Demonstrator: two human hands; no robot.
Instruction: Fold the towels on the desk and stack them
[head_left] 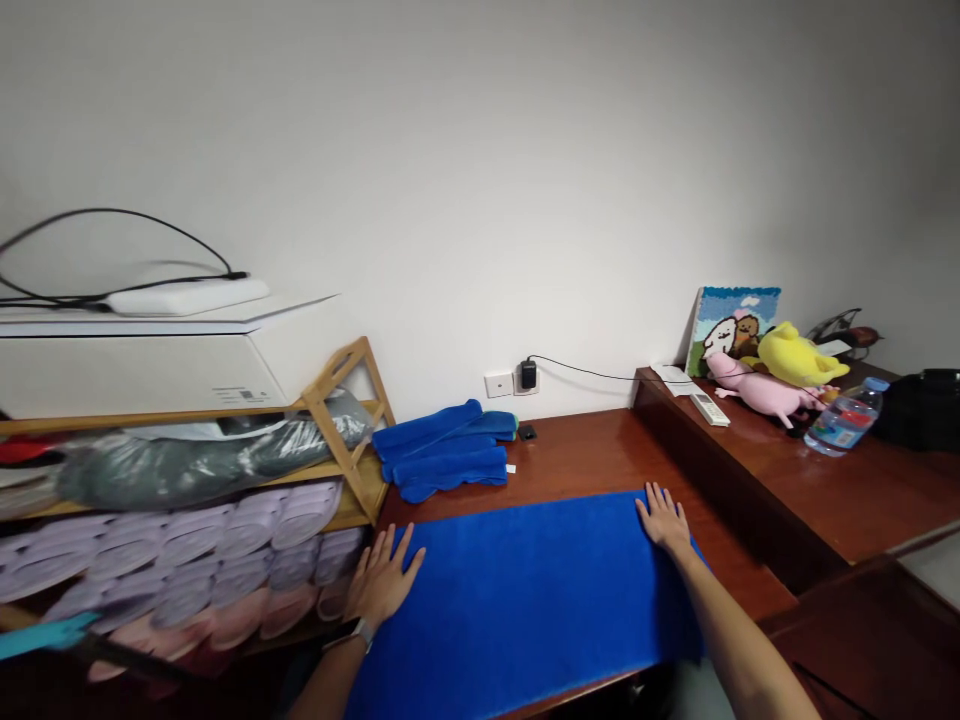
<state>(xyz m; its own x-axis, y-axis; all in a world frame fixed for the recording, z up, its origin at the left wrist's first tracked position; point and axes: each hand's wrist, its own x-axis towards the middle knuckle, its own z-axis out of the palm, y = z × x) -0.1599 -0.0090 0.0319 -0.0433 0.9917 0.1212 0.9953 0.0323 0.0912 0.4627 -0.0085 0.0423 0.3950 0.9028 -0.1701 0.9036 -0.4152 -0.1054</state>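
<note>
A blue towel (517, 590) lies spread out over the brown wooden desk (577, 450). My left hand (382, 580), with a watch on its wrist, rests on the towel's far left corner, fingers spread. Flat on the far right corner is my right hand (664, 518), its fingers also apart. Neither hand grips anything. Behind the towel, against the wall, several folded or rolled blue towels (446, 450) are piled together.
At left stands a wooden rack (352, 470) with slippers (195, 540), and a white box (150, 370) on top. A raised ledge (825, 500) on the right holds a water bottle (844, 420), plush toys (765, 390) and a remote (709, 409). A charger (529, 374) is plugged into the wall.
</note>
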